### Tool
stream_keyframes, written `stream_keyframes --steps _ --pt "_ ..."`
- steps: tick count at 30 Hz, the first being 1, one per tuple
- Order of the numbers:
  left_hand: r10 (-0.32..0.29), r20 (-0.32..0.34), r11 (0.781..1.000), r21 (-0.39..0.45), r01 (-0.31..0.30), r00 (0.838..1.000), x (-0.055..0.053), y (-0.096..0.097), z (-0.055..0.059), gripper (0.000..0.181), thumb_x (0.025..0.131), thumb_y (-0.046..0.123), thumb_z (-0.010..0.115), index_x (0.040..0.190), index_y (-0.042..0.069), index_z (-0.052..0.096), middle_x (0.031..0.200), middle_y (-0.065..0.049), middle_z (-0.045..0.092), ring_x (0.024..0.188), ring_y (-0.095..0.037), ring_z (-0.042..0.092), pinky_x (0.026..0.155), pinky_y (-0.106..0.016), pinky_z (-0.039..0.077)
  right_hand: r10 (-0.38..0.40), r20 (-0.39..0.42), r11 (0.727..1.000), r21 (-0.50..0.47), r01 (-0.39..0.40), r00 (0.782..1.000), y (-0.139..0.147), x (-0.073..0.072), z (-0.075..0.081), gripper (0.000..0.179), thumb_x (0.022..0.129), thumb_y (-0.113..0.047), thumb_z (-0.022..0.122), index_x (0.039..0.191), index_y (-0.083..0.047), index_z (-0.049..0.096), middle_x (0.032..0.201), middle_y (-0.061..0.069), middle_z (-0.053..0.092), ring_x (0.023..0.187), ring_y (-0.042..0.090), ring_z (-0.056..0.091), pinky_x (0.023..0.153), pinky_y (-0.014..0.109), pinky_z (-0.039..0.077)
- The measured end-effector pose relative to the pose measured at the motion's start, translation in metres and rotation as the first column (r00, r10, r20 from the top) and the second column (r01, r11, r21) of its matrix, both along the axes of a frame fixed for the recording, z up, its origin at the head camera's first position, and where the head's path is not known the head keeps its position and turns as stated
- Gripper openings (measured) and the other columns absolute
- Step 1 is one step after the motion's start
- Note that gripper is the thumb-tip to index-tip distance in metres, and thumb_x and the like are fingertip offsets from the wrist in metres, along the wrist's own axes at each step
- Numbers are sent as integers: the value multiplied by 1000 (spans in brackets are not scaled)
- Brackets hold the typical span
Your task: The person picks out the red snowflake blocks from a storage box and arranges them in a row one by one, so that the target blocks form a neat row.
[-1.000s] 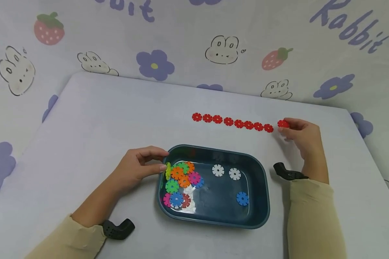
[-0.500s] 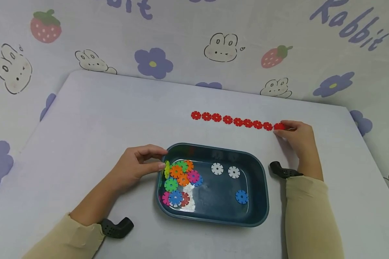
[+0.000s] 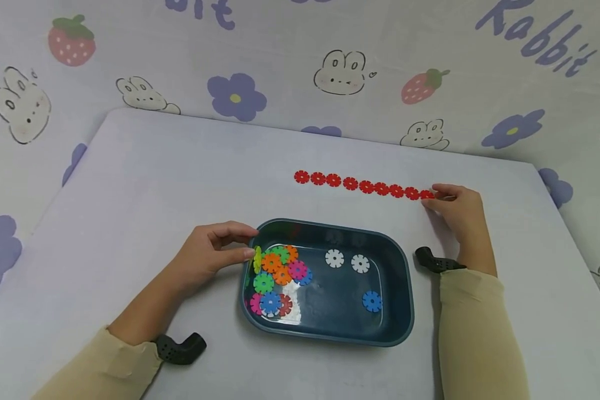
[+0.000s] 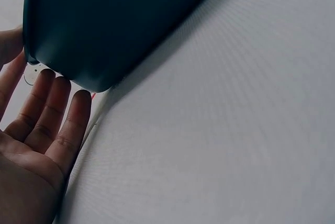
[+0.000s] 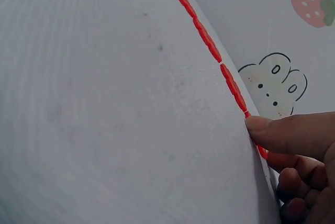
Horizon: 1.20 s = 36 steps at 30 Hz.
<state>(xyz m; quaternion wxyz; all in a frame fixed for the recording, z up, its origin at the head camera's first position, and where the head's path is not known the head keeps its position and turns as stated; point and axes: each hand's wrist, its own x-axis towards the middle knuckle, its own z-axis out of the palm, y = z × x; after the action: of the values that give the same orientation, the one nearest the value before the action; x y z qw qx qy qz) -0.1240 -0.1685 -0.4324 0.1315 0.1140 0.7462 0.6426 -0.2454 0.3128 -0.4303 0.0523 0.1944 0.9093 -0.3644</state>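
At the right end of a line of red snowflake discs [image 3: 350, 183] on the white table, my right hand [image 3: 457, 208] pinches the last red disc [image 3: 426, 194] between thumb and fingers. In the right wrist view, the thumb [image 5: 282, 132] lies over this disc, which meets its neighbour in the line. My left hand [image 3: 212, 247] holds the left end of a dark blue-green basin [image 3: 330, 331], thumb at the rim beside an upright yellow disc [image 3: 257, 259]. In the left wrist view the other fingers [image 4: 52, 111] reach up against the basin's outer wall.
Inside the basin, orange discs [image 3: 271, 263], green, pink, blue and red ones heap at the left. Two white discs [image 3: 335, 258] and a blue disc [image 3: 372, 301] lie apart at its right. A printed cloth [image 3: 280, 50] hangs behind the table's far edge.
My right hand has moved left with the red disc, bringing it down to the right end of the red line. The left hand has stayed at the basin's rim.
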Motion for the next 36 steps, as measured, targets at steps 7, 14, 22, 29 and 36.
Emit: stream_keyframes --steps 7,14,22,29,36 --pt "4 18 1000 -20 -3 1000 0 0 2 31 87 25 75 117 18 70 120 2 68 118 -17 60 92 -28 54 -21 -9 999 29 21 1000 -4 3 14 63 91 -53 62 144 -20 52 135 12 52 119 28 47 94 40 47" --pt "-8 -6 1000 -25 8 1000 -3 1 2 31 88 24 75 117 18 71 117 0 69 113 -18 62 91 -28 54 110 -261 993 -17 -118 959 -42 26 81 51 90 -48 65 135 -21 62 100 -8 59 87 14 51 69 16 46" --pt "1 2 1000 -1 -1 1000 -1 -1 -2 31 87 22 75 118 16 71 116 -2 69 113 -20 61 88 -29 56 542 -516 823 166 -543 663 -105 62 123 33 88 -9 73 120 -8 70 91 -14 67 77 5 61 66 11 49" --pt "-4 1 1000 15 4 1000 0 -2 -2 30 87 21 75 117 16 71 114 -2 69 112 -19 61 88 -29 56 877 -301 429 133 -894 376 -171 77 123 25 87 -12 75 111 -16 73 93 -9 69 81 6 61 70 21 53" --pt "-14 -20 1000 28 15 1000 -1 -3 -1 31 88 20 75 117 13 70 114 -3 70 111 -20 62 88 -29 56 981 194 37 -73 -997 23 -233 85 97 21 90 -21 72 110 -22 75 100 -12 71 87 4 61 79 21 54"
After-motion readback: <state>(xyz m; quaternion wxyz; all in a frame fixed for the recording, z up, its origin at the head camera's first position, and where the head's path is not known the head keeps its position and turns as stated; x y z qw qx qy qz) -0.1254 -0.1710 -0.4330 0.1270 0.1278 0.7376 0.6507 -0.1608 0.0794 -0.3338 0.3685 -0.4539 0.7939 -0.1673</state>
